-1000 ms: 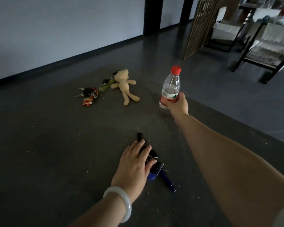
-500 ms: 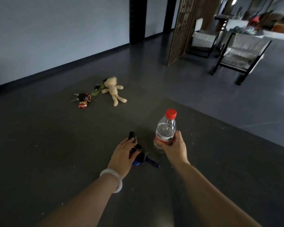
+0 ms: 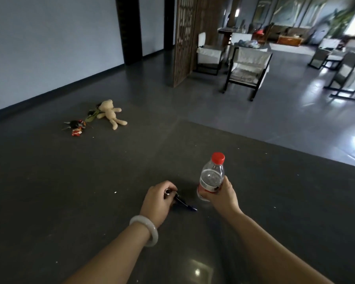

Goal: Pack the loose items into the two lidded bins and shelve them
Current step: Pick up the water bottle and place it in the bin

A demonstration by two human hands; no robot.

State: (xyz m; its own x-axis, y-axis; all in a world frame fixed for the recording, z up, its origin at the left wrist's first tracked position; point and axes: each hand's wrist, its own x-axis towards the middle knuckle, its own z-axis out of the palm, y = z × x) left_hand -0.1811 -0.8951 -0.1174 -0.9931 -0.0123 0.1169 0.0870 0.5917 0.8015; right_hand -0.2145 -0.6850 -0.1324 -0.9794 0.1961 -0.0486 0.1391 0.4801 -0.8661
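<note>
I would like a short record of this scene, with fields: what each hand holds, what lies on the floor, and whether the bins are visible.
left hand: fingers curled round a dark key bunch with a blue end
right hand: grips a water bottle, clear, red cap, upright
floor, far left: plush bear lying down; green item by its head; keys with a red charm a little apart
bins: not in view

No legible txt anywhere. Bottle (image 3: 212,177) has a red & white label (image 3: 208,187), but print's too small/blurred to read. Red charm (image 3: 76,132) on floor: markings unreadable too.
</note>
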